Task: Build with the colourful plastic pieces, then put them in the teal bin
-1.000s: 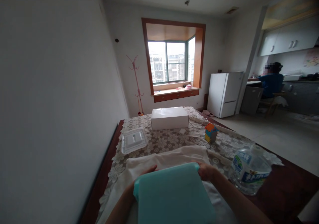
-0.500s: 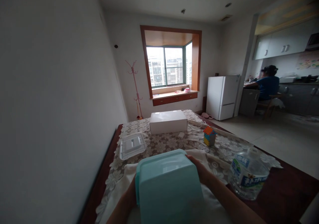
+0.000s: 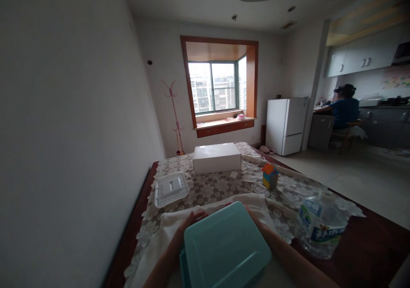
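Observation:
A teal plastic storage box [image 3: 227, 245] is held tilted close to my body, with a broad flat face turned up toward me. My left hand [image 3: 188, 223] grips its left far side, some fingers showing at the edge. On the opposite side my right hand [image 3: 256, 219] holds the box, its fingers mostly hidden behind it. Beneath the box lies a white cloth [image 3: 168, 224] on the flowered tablecloth [image 3: 211, 187]. What the box contains, if anything, is out of sight.
A clear plastic lid [image 3: 171, 189] lies at left, and a white box [image 3: 217, 157] stands at the back. To the right are a small colourful block house [image 3: 269, 177] and a large clear bottle [image 3: 322, 226]. A person in blue [image 3: 345, 110] sits in the kitchen.
The teal box has tipped over and sunk lower, so a different face points up. My left hand has moved forward along its side; my right hand has shifted slightly.

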Demonstrator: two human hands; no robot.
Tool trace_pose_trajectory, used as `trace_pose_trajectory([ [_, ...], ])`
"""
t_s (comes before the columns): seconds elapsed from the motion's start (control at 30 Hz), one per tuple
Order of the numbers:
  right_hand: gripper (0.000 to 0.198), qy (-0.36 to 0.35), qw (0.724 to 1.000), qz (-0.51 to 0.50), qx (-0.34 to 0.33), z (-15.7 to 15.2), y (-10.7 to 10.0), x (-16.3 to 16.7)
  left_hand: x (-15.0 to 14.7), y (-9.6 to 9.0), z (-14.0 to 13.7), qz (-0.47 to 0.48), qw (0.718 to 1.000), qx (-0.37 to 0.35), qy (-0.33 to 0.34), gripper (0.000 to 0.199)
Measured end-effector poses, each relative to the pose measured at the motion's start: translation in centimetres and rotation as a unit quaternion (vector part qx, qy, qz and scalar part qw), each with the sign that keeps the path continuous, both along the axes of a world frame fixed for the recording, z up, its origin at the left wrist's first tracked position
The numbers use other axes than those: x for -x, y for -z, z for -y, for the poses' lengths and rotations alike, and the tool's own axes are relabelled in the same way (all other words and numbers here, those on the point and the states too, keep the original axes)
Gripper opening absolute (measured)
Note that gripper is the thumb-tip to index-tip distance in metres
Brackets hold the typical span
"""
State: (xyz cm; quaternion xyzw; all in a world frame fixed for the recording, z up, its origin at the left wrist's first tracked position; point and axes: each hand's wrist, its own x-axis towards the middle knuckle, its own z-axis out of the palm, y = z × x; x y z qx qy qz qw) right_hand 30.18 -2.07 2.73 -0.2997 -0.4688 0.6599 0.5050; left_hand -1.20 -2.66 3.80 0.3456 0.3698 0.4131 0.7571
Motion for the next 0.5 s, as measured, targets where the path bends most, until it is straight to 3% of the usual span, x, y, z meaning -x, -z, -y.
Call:
trace_pose_trajectory([
  [0.13,0.066,-0.028,0.999,0.017,0.014,1.3,-0.5,-0.5,-0.2,0.6,-0.2,-0.033,0.999,-0.025,-0.022,0.077],
  [0.37,0.061,0.058,0.998,-0.003,-0.022,0.7,-0.7,-0.1,-0.1,1.2,-1.1,-0.017,0.996,-0.015,-0.085,0.067],
  [0.5,0.069,0.066,0.997,-0.012,-0.022,0.6,-1.1,0.4,-0.2,0.4,-0.4,-0.031,0.994,-0.070,-0.083,0.063],
])
